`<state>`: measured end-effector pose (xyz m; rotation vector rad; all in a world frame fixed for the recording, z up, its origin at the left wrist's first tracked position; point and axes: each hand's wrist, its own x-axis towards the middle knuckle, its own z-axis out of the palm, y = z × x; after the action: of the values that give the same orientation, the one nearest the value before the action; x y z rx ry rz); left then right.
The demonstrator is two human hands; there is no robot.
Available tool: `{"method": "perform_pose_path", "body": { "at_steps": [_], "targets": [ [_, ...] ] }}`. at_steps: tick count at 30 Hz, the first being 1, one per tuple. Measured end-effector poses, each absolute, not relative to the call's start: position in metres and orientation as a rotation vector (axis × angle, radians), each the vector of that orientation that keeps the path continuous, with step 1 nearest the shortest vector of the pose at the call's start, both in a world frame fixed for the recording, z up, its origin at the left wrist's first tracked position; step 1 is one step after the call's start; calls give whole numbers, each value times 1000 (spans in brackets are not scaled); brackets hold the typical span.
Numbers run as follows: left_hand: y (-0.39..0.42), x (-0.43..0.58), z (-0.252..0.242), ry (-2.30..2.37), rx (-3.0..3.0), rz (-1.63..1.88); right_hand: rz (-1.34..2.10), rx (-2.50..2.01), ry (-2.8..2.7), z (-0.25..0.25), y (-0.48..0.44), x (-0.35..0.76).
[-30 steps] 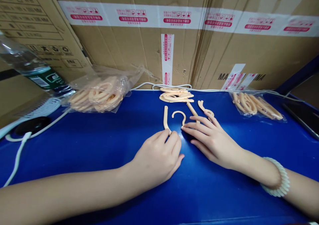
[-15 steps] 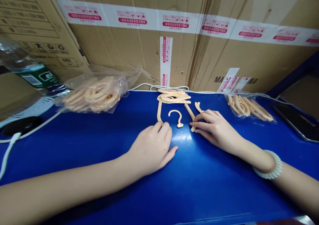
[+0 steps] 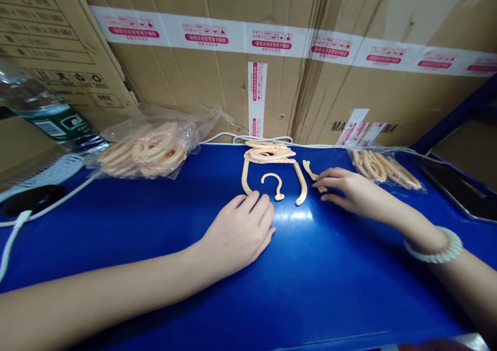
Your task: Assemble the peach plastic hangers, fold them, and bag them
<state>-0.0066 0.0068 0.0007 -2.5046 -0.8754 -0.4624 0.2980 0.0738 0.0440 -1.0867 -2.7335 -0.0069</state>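
Observation:
My left hand [image 3: 244, 227] rests at the blue tabletop's middle, fingers curled over the lower end of a curved beige plastic hanger arm [image 3: 245, 176]; the fingertips and that end are hidden. A matching hanger arm [image 3: 300, 185] lies to the right, untouched. Between the two arms is a loose beige hanger hook [image 3: 278, 185]. My right hand [image 3: 345, 190] is at a short beige piece [image 3: 308, 170], its fingers spread around the piece's near end; whether they touch it is unclear. Behind the arms sits a pile of beige hanger parts [image 3: 269, 154].
A clear bag of beige parts [image 3: 155, 149] lies at left, beside a water bottle [image 3: 58, 118] and a black round object [image 3: 31, 200]. Another bagged set [image 3: 386, 169] and a dark phone-like device [image 3: 458, 190] are at right. Cardboard boxes [image 3: 186, 87] and a white cable [image 3: 221, 133] line the back.
My right hand has left the right hanger arm and shifted right to the short piece. That arm now lies turned, its near end fully visible. My left hand has barely moved.

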Motion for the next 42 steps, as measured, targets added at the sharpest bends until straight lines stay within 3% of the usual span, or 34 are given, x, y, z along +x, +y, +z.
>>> {"method": "perform_pose_path", "body": {
  "at_steps": [13, 19, 30, 35, 42],
  "targets": [
    [9, -7, 4, -1049, -2558, -448, -22, -1191, -2583, 34, 103, 330],
    [8, -7, 4, -1185, -2504, -389, -30, -1082, -2483, 39, 76, 294],
    [9, -7, 12, -1540, -2544, -114, -36, -970, -2515, 16, 73, 282],
    [10, -9, 8, -1428, -2505, -232, -32, -957, -2510, 16, 74, 281],
    [9, -9, -1, -798, -2739, -567, -105, -981, -2441, 29, 70, 282]
  ]
}}
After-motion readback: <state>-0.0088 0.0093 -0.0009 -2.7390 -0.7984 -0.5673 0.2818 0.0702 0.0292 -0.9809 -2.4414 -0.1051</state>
